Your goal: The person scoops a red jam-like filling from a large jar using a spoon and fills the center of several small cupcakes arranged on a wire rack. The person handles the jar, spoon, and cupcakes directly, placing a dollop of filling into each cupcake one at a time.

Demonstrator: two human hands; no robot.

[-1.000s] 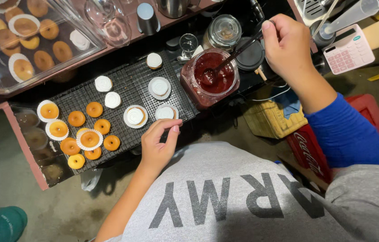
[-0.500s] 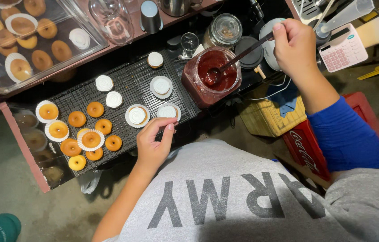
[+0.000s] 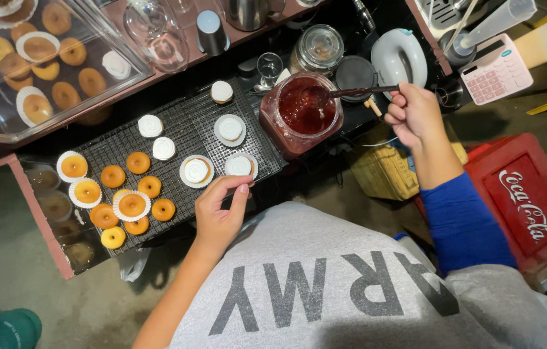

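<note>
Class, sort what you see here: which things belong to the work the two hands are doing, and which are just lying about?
In use:
left hand at a white-topped cake in a paper cup
right hand holding a spoon
jar of red jam
black wire rack

Lying about:
pink calculator
red crate
small glass
clear cake case

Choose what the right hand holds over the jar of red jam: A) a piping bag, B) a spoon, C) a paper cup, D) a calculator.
B: the right hand grips the handle of a spoon whose far end reaches over the open jar of red jam.
</note>
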